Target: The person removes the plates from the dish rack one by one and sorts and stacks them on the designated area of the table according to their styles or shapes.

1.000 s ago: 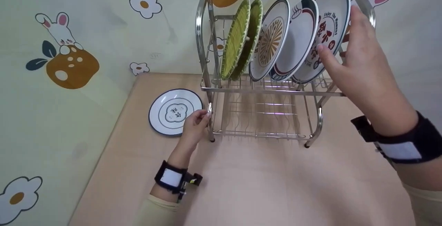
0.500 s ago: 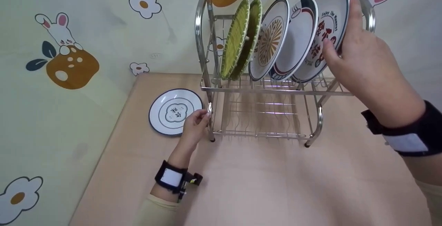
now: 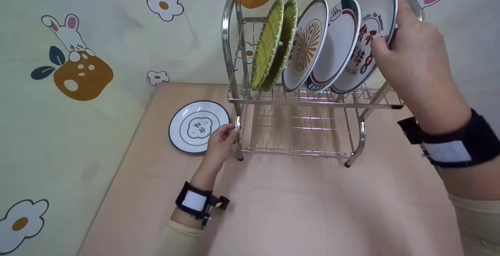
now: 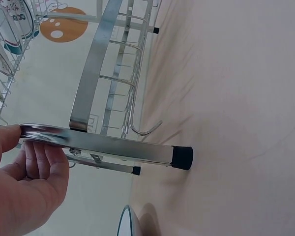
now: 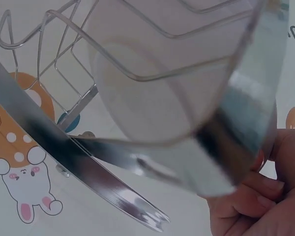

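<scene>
My left hand (image 3: 220,142) pinches the front left leg (image 3: 238,123) of a two-tier metal dish rack (image 3: 304,103). In the left wrist view its thumb lies on one side of the chrome bar (image 4: 113,142), with curled fingers on the other. Up at the rack's right end, my right hand (image 3: 418,56) grips the right edge of a large white plate (image 3: 377,9) with red characters and a dark green rim. The thumb is on the printed face; the other fingers are mostly hidden behind. This plate stands tilted in the upper tier.
To its left in the upper tier stand a white plate (image 3: 338,49) with a dark and red rim, a sunburst plate (image 3: 306,49) and two green leaf-like plates (image 3: 267,45). A blue-rimmed plate (image 3: 187,111) lies flat on the table (image 3: 312,209) beside the rack. A patterned wall (image 3: 129,111) backs everything.
My right hand has closed from open fingers near the rightmost plate onto its edge, thumb now on its face. The left hand and the rack have stayed put.
</scene>
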`<state>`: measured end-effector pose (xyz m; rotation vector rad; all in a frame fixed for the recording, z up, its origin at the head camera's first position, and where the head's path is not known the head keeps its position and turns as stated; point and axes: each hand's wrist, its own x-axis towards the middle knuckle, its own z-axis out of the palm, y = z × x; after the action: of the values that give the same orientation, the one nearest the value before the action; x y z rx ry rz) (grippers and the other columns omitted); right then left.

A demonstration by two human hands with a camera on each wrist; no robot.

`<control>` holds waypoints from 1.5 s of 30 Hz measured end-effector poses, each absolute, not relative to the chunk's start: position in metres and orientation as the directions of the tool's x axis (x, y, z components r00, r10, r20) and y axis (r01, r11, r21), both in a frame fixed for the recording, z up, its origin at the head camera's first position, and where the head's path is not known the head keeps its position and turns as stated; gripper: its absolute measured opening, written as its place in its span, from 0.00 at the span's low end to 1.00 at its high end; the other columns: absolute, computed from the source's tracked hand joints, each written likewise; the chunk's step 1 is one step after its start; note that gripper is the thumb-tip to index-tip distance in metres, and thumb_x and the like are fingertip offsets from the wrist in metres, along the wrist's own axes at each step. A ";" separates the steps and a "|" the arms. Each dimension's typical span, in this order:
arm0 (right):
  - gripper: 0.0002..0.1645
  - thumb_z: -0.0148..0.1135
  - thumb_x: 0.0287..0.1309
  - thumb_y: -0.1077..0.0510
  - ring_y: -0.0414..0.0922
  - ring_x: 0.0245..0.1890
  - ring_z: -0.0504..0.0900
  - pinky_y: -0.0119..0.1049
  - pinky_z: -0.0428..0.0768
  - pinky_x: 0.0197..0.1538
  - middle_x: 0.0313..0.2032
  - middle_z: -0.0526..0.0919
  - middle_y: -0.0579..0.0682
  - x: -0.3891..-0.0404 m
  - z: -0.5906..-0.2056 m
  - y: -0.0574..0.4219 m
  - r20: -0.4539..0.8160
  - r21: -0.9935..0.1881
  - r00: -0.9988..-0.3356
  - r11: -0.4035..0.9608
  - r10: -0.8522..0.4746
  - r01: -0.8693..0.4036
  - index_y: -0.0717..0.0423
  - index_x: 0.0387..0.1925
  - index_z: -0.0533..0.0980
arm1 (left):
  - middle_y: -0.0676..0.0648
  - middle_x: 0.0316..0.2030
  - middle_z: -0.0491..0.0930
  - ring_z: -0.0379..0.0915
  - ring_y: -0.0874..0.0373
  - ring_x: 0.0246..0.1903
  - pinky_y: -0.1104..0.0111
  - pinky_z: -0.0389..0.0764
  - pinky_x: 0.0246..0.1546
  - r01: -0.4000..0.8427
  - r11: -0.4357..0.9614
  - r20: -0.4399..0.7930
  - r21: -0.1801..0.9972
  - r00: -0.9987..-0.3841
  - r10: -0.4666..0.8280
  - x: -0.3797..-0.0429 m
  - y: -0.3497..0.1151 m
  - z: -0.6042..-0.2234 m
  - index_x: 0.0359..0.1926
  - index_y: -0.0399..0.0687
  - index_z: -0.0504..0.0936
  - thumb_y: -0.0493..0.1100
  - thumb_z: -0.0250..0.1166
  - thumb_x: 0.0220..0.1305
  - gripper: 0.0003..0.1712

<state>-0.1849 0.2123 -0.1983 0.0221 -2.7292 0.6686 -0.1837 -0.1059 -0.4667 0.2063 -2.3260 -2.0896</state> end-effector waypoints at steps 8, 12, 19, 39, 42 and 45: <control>0.32 0.42 0.53 0.56 0.51 0.21 0.73 0.25 0.65 0.11 0.33 0.78 0.62 -0.189 -0.205 0.212 0.429 -0.426 -0.898 0.898 0.095 -0.109 0.51 0.62 0.56 | 0.45 0.32 0.73 0.72 0.57 0.33 0.68 0.77 0.37 -0.081 0.106 -0.071 0.991 -0.993 -0.099 -0.184 -0.106 -0.468 0.42 0.37 0.75 0.38 0.56 0.59 0.11; 0.33 0.42 0.54 0.56 0.54 0.24 0.74 0.18 0.63 0.14 0.33 0.77 0.66 -0.191 -0.208 0.215 0.502 -0.427 -0.858 0.894 0.107 -0.138 0.53 0.64 0.53 | 0.45 0.32 0.73 0.72 0.56 0.33 0.68 0.77 0.37 -0.074 0.107 -0.063 0.991 -0.993 -0.097 -0.183 -0.106 -0.468 0.42 0.36 0.75 0.38 0.56 0.59 0.11; 0.32 0.42 0.52 0.59 0.54 0.23 0.76 0.12 0.59 0.14 0.39 0.79 0.62 -0.189 -0.209 0.221 0.587 -0.439 -0.797 0.883 0.142 -0.166 0.45 0.62 0.57 | 0.45 0.31 0.74 0.72 0.56 0.33 0.68 0.77 0.37 -0.074 0.114 -0.063 0.991 -0.993 -0.098 -0.185 -0.107 -0.469 0.41 0.38 0.75 0.39 0.56 0.59 0.11; 0.30 0.41 0.56 0.65 0.33 0.43 0.76 0.16 0.73 0.35 0.50 0.74 0.44 -0.169 -0.218 0.243 0.726 -0.552 -0.639 0.770 0.255 -0.320 0.37 0.59 0.60 | 0.45 0.33 0.74 0.71 0.56 0.33 0.69 0.76 0.37 -0.102 0.110 -0.090 0.989 -0.990 -0.112 -0.189 -0.107 -0.472 0.43 0.40 0.75 0.41 0.58 0.58 0.13; 0.31 0.38 0.58 0.66 0.35 0.48 0.74 0.22 0.74 0.42 0.53 0.71 0.44 -0.163 -0.219 0.242 0.710 -0.595 -0.649 0.726 0.272 -0.346 0.39 0.61 0.57 | 0.46 0.32 0.73 0.71 0.57 0.33 0.69 0.76 0.37 -0.109 0.101 -0.098 0.989 -0.989 -0.106 -0.188 -0.107 -0.468 0.43 0.39 0.75 0.41 0.58 0.58 0.13; 0.31 0.37 0.60 0.64 0.36 0.50 0.72 0.26 0.73 0.45 0.54 0.70 0.44 -0.160 -0.222 0.245 0.664 -0.650 -0.676 0.693 0.319 -0.311 0.37 0.62 0.54 | 0.46 0.32 0.73 0.70 0.58 0.32 0.68 0.76 0.37 -0.109 0.097 -0.099 0.989 -0.990 -0.102 -0.184 -0.104 -0.457 0.43 0.36 0.75 0.39 0.57 0.59 0.13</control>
<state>-0.1597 0.2450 -0.2216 -0.0061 -2.0914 0.9898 -0.1836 -0.1045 -0.4567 0.2240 -2.3306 -2.1022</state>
